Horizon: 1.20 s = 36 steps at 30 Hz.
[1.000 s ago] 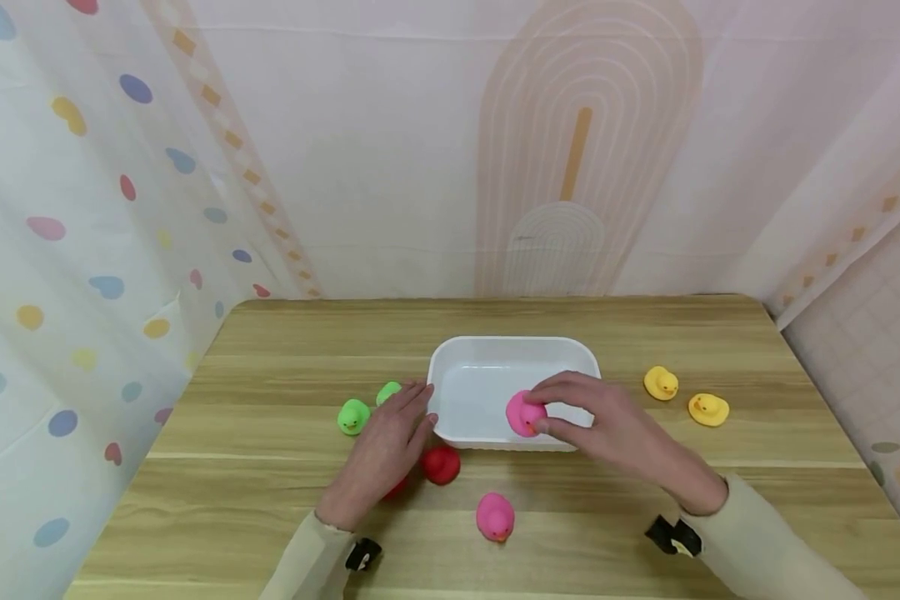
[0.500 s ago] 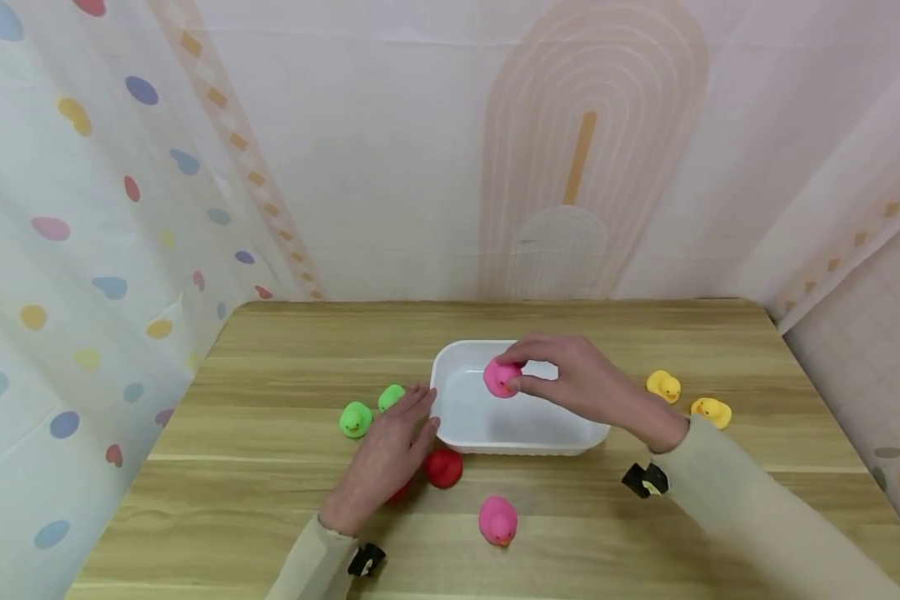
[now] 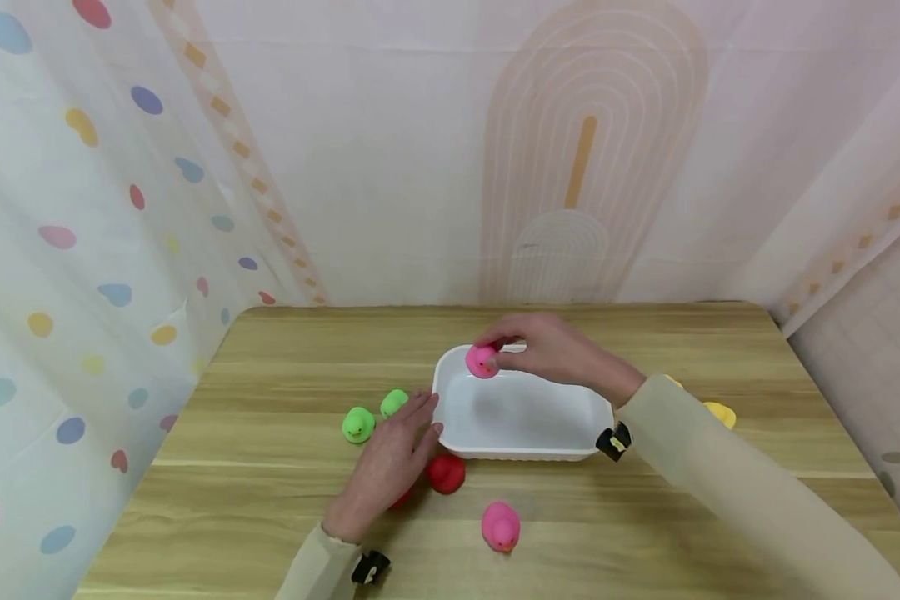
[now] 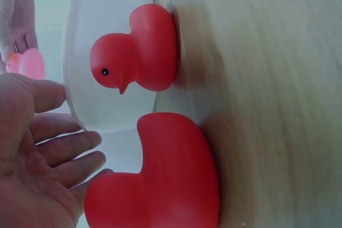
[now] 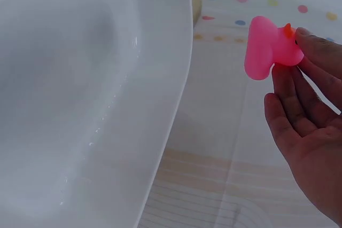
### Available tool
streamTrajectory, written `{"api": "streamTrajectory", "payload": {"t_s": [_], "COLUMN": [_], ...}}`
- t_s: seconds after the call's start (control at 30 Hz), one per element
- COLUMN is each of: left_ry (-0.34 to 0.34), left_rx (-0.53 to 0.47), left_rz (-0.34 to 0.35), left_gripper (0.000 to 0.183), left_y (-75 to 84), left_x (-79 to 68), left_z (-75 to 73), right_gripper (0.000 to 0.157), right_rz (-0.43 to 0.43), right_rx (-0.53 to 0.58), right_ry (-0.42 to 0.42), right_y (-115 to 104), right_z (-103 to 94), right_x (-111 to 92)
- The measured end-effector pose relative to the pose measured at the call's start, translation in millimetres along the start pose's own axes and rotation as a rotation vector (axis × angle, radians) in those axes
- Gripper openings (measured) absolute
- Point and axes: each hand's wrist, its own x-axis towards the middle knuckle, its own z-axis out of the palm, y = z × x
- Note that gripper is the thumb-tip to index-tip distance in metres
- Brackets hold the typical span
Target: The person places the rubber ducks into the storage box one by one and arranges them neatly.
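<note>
My right hand (image 3: 543,346) pinches a pink rubber duck (image 3: 481,362) by its head between thumb and fingers, over the far left part of a white rectangular tray (image 3: 525,452). In the right wrist view the pink duck (image 5: 262,49) hangs beyond the tray's rim (image 5: 179,97), its body pointing away from the palm. My left hand (image 3: 386,467) rests at the tray's left end, fingers extended and touching the rim. Close to that hand sit two red rubber ducks; the nearer red duck (image 4: 165,180) is mostly hidden under the wrist in the head view, while the other red duck (image 3: 446,473) shows fully.
Two green ducks, one (image 3: 358,425) beside the other (image 3: 394,403), sit left of the tray. A second pink duck (image 3: 501,527) lies in front on the wooden table (image 3: 270,517). Yellow ducks, one (image 3: 721,414) half visible, are behind the right sleeve. A patterned curtain (image 3: 390,167) hangs behind.
My right hand has carried the pink duck left and away from me, from the tray's near side to its far left. The left hand stays at the rim.
</note>
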Motion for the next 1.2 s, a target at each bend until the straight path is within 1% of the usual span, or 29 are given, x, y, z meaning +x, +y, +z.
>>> {"api": "streamTrajectory", "payload": {"t_s": [0.17, 0.3, 0.43, 0.53, 0.63, 0.77, 1.2], "left_ry": [-0.011, -0.022, -0.021, -0.014, 0.0, 0.015, 0.037], "left_rx": [-0.017, -0.03, -0.034, -0.033, -0.028, -0.026, -0.034], "left_rz": [-0.024, -0.054, -0.061, -0.056, -0.035, -0.011, 0.009], "left_gripper": [0.045, 0.046, 0.047, 0.046, 0.045, 0.045, 0.046], "left_y": [0.4, 1.1, 1.4, 1.3, 0.6, -0.5, -1.9], "left_x": [-1.4, -3.4, -5.0, -5.6, -6.0, -6.6, -8.9], "left_z": [-0.8, -0.7, -0.5, -1.3, -1.2, -0.4, 2.2], "right_gripper": [0.026, 0.028, 0.028, 0.026, 0.025, 0.025, 0.023], "right_rz": [0.009, 0.015, 0.013, 0.014, 0.015, 0.008, 0.019], "right_rx": [0.008, 0.009, 0.004, -0.008, -0.012, 0.003, 0.028], "right_ry": [-0.053, -0.097, -0.13, -0.143, -0.158, -0.172, -0.214], "right_y": [5, 11, 16, 21, 27, 33, 45], "right_z": [4.7, 12.4, 21.0, 27.9, 35.5, 44.2, 59.0], "right_x": [14, 25, 33, 38, 41, 46, 52]}}
